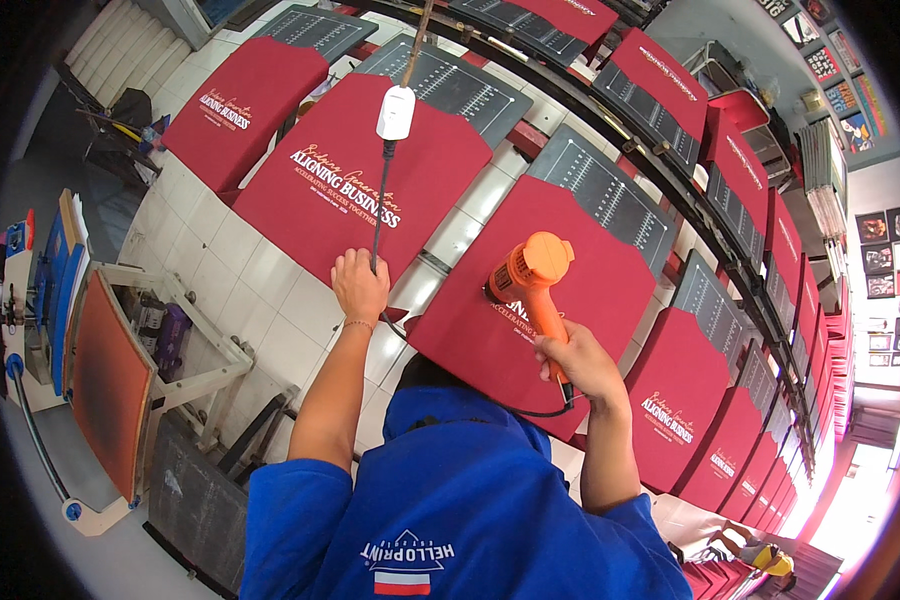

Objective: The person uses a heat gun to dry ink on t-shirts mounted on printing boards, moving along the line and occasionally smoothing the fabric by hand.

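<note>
Orange plastic heat gun (530, 275) pointed at a dark red printed cloth panel (530, 300), middle of the frame.

The right hand (580, 362) has its fingers closed tight around the gun's handle. The left hand (360, 285), a bit to the left, pinches the black cord (380, 200) that hangs from a white plug box (396, 112) near the top. I think it works best to hold the nozzle close above the print, not touching, and keep the cord off the cloth.

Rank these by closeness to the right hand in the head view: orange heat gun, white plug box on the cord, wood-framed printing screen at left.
1. Orange heat gun: gripped in the right hand.
2. White plug box: up-left, hanging above the shirts.
3. Wood-framed printing screen: far left, beyond the other arm.
</note>
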A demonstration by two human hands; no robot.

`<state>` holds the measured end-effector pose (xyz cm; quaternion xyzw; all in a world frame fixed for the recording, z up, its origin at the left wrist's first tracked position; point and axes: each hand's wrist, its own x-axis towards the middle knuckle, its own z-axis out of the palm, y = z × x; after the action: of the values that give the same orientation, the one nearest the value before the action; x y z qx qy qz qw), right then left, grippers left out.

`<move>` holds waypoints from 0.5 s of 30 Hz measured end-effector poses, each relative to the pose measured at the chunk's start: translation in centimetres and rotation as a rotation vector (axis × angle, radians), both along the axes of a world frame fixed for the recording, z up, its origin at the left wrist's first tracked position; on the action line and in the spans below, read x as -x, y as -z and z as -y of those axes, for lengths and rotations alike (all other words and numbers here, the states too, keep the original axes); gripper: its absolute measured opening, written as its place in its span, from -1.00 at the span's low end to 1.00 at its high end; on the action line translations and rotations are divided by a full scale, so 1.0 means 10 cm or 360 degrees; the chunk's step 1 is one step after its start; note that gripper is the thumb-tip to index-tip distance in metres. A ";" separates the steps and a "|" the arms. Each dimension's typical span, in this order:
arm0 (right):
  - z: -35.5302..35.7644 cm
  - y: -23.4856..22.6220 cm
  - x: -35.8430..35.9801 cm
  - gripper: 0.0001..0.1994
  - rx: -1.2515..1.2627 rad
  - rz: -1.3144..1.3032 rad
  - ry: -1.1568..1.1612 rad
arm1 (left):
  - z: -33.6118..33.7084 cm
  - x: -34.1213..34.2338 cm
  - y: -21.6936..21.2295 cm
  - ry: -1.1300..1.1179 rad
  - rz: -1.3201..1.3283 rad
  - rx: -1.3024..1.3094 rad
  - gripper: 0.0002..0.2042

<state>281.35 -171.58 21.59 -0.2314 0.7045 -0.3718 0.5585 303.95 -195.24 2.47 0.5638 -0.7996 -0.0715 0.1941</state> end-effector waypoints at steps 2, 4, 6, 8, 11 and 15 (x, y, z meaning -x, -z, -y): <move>0.04 -0.05 0.00 -0.78 -0.0009 0.0050 0.0016 | 0.00 0.00 0.00 -0.0011 -0.0016 -0.0012 -0.79; 0.06 -0.05 -0.05 -0.78 0.0005 -0.0025 0.0016 | 0.00 0.00 0.01 -0.0005 -0.0003 0.0002 -0.79; 0.08 -0.07 -0.05 -0.79 0.0000 -0.0022 0.0023 | 0.00 0.00 0.02 -0.0008 0.0005 0.0003 -0.79; 0.10 -0.12 -0.02 -0.79 -0.0020 0.0061 0.0036 | 0.01 0.00 0.03 -0.0020 0.0009 -0.0006 -0.78; 0.12 -0.10 -0.10 -0.79 0.0014 -0.0132 -0.0008 | 0.01 0.00 0.05 -0.0020 0.0010 0.0009 -0.78; 0.14 -0.10 -0.04 -0.78 -0.0020 -0.0011 -0.0037 | 0.02 -0.01 0.06 -0.0014 0.0013 0.0036 -0.78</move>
<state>281.75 -172.95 22.59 -0.2373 0.7061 -0.3600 0.5617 304.00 -195.40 1.86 0.5653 -0.7987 -0.0593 0.1975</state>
